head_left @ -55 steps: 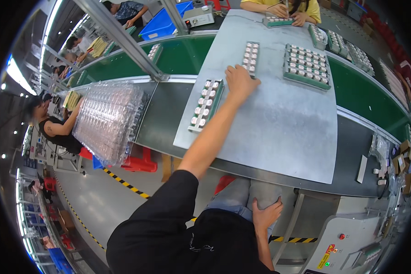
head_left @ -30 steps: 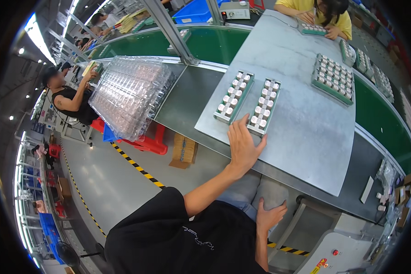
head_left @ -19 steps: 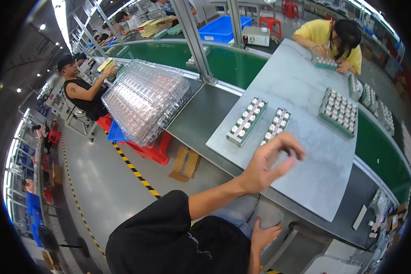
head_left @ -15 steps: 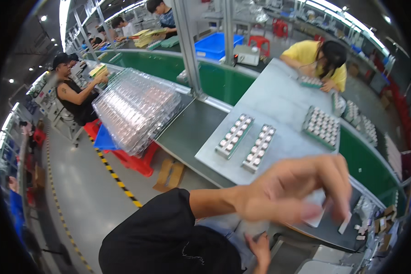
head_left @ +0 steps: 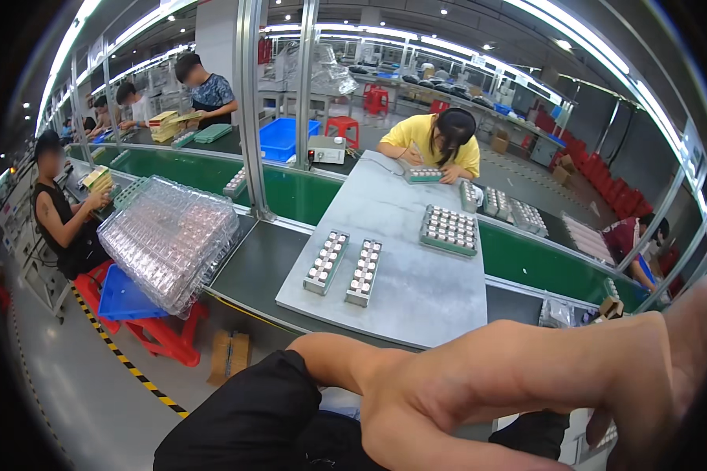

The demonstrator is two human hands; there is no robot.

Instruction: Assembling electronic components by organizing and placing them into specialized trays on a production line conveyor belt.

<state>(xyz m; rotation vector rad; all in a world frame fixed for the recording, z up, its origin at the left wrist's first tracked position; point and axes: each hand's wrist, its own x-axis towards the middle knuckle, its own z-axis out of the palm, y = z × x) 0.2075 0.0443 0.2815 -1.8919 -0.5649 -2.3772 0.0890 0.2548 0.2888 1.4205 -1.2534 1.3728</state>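
My left hand (head_left: 463, 385) fills the lower right, very close, reaching across from the black sleeve at lower left. Its thumb and a finger spread apart, and nothing shows in its grip. More skin (head_left: 695, 330) lies at the right rim, cut off; I cannot tell whether it is my right hand. Beyond my left hand is a grey work board (head_left: 416, 306). On it stand a left strip of white round parts (head_left: 327, 261) and a similar right strip (head_left: 364, 272), side by side. A larger block of such parts (head_left: 449, 229) sits farther right. Neither hand visibly touches them.
Across the board, a person in yellow (head_left: 436, 145) works on another strip (head_left: 423, 174). A green conveyor belt (head_left: 306, 192) runs behind a metal post (head_left: 251, 118). Plastic-wrapped trays (head_left: 169, 239) rest at left above a blue bin (head_left: 130, 294) and red stools (head_left: 173, 337).
The view has turned right and lifted, so the board shows more to the left. My left hand has come nearer and farther right. The hand seen low down earlier no longer shows there.
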